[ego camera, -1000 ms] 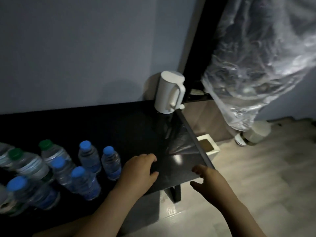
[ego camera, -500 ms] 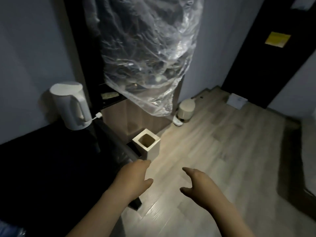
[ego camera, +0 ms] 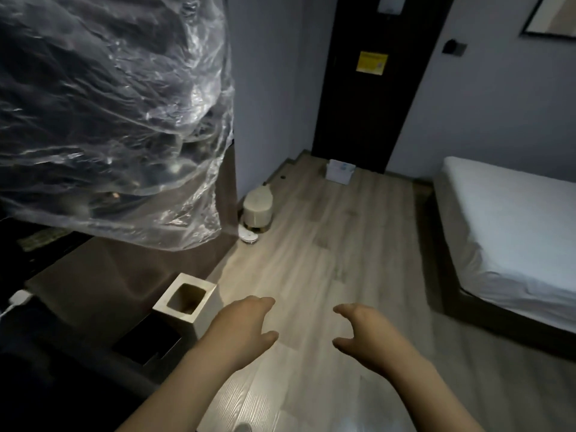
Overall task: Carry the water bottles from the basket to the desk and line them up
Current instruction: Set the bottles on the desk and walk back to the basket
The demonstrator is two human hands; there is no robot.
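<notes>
Both hands are held out side by side over the wooden floor (ego camera: 327,244), apart from each other and holding nothing. The left hand (ego camera: 243,328) has its fingers loosely bent and its thumb out toward the right hand (ego camera: 367,335), whose fingers curve in a wide, slack claw with the thumb below them. Neither touches anything.

No water bottle shows in this view, nor the basket. The dark desk (ego camera: 46,385) lies to the left of the left hand, low in the picture and too dim to make out what it carries; a white plug (ego camera: 18,299) sits at its far edge.

Just left of the left hand stands a square white bin (ego camera: 187,302), open at the top, on the floor beside the desk. Up and to the left of both hands hangs a large sheet of clear plastic (ego camera: 109,120), crumpled over dark things.

Ahead of the left hand, against the wall, stands a round cream bin (ego camera: 258,210) with a small white object (ego camera: 248,237) on the floor just before it. Far ahead of the hands is a dark door (ego camera: 374,73) bearing a yellow notice (ego camera: 373,63), and a white box (ego camera: 340,171) lies on the floor at its foot. To the right of the right hand, well apart from it, is a bed (ego camera: 514,229) with a white sheet.
</notes>
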